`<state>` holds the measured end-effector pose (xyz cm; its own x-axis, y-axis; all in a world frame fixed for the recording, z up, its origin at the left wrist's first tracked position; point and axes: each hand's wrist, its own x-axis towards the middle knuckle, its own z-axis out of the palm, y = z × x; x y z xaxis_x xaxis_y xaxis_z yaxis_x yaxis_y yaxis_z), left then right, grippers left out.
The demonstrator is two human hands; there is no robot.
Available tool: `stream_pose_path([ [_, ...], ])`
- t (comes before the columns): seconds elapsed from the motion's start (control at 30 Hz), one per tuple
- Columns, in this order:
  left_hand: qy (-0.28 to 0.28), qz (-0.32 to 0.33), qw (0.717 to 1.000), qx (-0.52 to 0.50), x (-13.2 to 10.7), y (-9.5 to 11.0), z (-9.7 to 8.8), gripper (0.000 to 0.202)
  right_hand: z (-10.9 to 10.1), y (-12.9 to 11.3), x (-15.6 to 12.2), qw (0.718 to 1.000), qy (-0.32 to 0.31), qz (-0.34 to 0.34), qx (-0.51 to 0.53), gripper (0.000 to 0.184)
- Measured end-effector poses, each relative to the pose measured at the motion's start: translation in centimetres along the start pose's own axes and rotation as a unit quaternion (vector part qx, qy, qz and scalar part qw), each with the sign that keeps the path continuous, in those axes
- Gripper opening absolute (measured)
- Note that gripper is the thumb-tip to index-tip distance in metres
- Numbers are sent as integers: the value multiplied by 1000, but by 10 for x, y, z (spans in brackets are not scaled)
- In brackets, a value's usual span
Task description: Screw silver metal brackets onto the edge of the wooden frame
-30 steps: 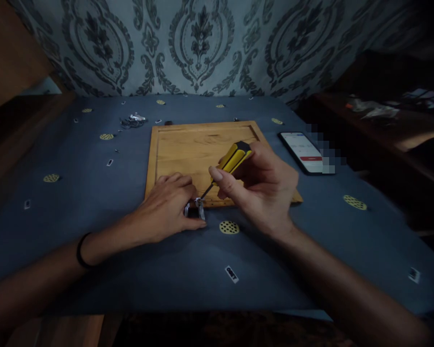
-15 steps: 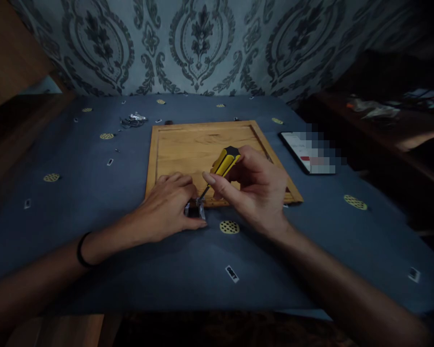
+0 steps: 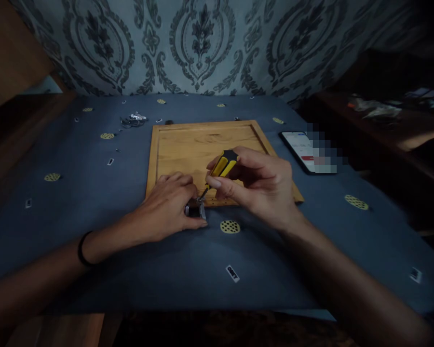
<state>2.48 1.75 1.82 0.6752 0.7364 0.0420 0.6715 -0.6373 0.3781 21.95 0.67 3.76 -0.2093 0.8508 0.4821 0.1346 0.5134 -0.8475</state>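
My right hand (image 3: 260,185) is closed round a screwdriver (image 3: 222,166) with a yellow and black handle, its thin shaft slanting down and left. The tip meets a small metal part (image 3: 196,210) that my left hand (image 3: 166,207) pinches against the front edge of a wooden board (image 3: 195,144). The left fingers cover much of the part, so its shape is unclear. A dark band circles my left wrist.
A phone (image 3: 304,149) with a lit screen lies right of the board on the blue cloth (image 3: 94,193). Small metal pieces (image 3: 132,120) sit at the back left. Patterned wallpaper rises behind, and dark furniture (image 3: 383,120) stands to the right.
My right hand has turned the screwdriver and drawn it slightly left, the handle now lower and more covered by the fingers. The left hand and the metal part have stayed put.
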Motion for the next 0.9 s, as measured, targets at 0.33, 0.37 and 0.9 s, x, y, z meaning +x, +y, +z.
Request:
stream_pose_path([
  [0.33, -11, -11, 1000, -3, 1, 2, -2, 36, 4, 6, -6, 994, 50, -48, -88, 28],
  [0.37, -9, -9, 1000, -4, 1, 2, -2, 36, 4, 6, -6, 993, 51, -50, -89, 28],
  [0.9, -21, -11, 1000, -4, 1, 2, -3, 37, 8, 4, -8, 990, 96, -58, -90, 35],
])
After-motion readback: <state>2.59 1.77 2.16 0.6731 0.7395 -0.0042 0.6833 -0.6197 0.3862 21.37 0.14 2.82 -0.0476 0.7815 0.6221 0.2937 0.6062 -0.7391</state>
